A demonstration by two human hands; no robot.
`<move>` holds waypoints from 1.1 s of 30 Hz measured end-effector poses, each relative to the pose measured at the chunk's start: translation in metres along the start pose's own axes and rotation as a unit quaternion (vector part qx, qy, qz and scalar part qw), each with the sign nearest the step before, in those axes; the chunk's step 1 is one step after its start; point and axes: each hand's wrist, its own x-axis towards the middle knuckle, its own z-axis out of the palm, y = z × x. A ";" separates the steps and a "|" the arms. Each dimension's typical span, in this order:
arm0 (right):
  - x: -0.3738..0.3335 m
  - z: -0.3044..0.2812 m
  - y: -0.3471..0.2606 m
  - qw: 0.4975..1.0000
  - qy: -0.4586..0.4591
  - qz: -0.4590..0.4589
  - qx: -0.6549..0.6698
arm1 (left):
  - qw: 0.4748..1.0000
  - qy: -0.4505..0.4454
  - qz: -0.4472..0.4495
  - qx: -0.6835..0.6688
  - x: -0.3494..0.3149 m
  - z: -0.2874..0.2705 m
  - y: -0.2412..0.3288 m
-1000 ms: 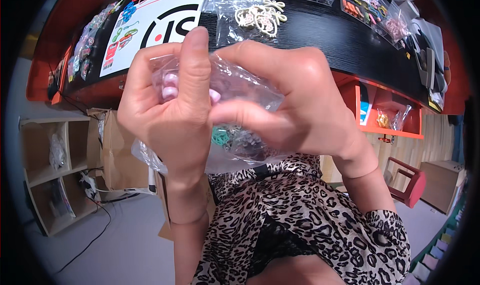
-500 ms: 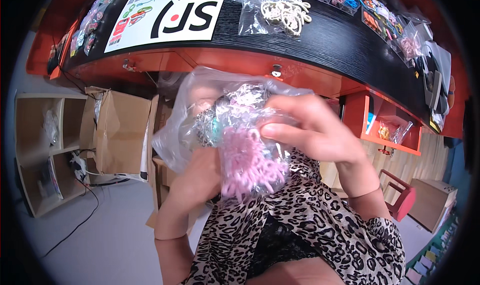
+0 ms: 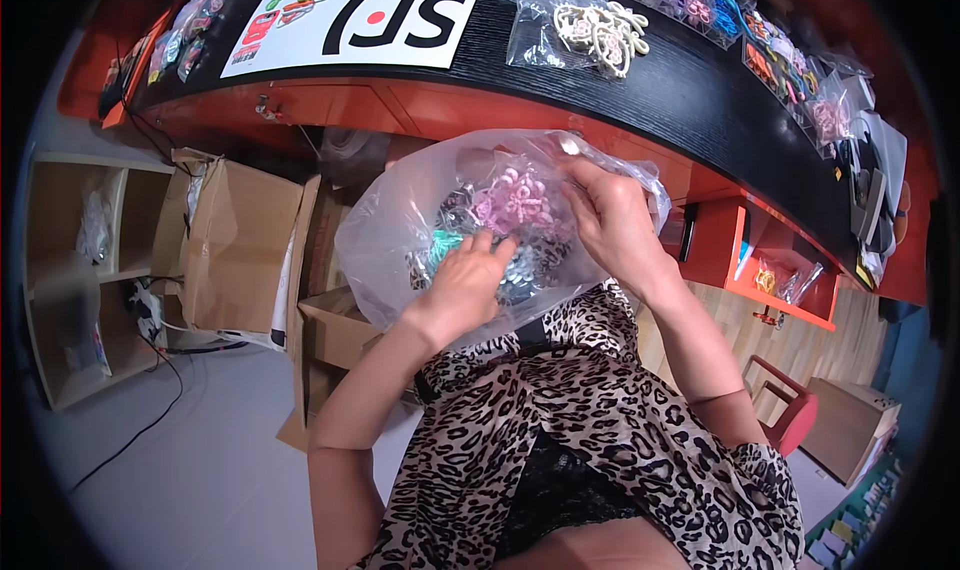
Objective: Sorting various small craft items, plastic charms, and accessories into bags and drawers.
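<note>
A large translucent plastic bag (image 3: 375, 240) is spread wide in front of my lap. Inside it lie several clear packets of looped cords: pink cords (image 3: 518, 202) on top, teal cords (image 3: 443, 242) at the left and pale grey cords (image 3: 525, 270) lower down. My left hand (image 3: 465, 282) reaches into the bag's mouth, fingers stretched over the packets next to the pink cords. At the bag's right rim, my right hand (image 3: 612, 210) has its fingers closed on the plastic; its fingertips are partly hidden.
Beyond the bag is a black desk (image 3: 690, 85) with cream cords (image 3: 603, 38) on a clear packet and a white printed sheet (image 3: 400, 25). A red drawer (image 3: 785, 260) juts out at the right. Cardboard boxes (image 3: 245, 245) and a shelf unit (image 3: 75, 290) stand left.
The packet of pink cords, held up before, now lies inside the bag. My left hand has come into view over the packets, and my right hand has shifted to the bag's rim.
</note>
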 end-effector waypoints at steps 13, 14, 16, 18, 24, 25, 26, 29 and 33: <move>0.002 0.002 0.011 1.000 0.018 0.004 -0.014 | 0.792 0.066 -0.206 -0.571 -0.010 -0.014 -0.031; 0.002 0.001 0.008 1.000 0.019 0.009 -0.016 | 0.757 0.072 -0.223 -0.609 -0.011 -0.020 -0.027; 0.001 0.001 0.005 1.000 0.021 0.014 -0.018 | 0.721 0.080 -0.238 -0.646 -0.013 -0.024 -0.026; -0.002 0.000 0.004 0.999 0.015 0.009 -0.035 | 0.669 0.062 -0.229 -0.705 -0.016 -0.025 -0.028; -0.008 -0.005 -0.003 0.999 0.010 0.015 -0.038 | 0.622 0.066 -0.252 -0.739 -0.015 -0.028 -0.018; -0.007 -0.005 -0.003 0.999 0.010 0.014 -0.038 | 0.622 0.067 -0.252 -0.739 -0.016 -0.028 -0.018; -0.007 -0.005 -0.002 1.000 0.008 0.017 -0.022 | 0.611 0.067 -0.238 -0.752 -0.016 -0.028 -0.017; -0.007 -0.003 0.000 1.000 0.005 0.017 0.005 | 0.608 0.062 -0.219 -0.760 -0.014 -0.036 -0.010; -0.011 -0.001 0.001 0.999 0.007 0.021 0.025 | 0.618 0.032 -0.172 -0.767 -0.015 -0.035 -0.014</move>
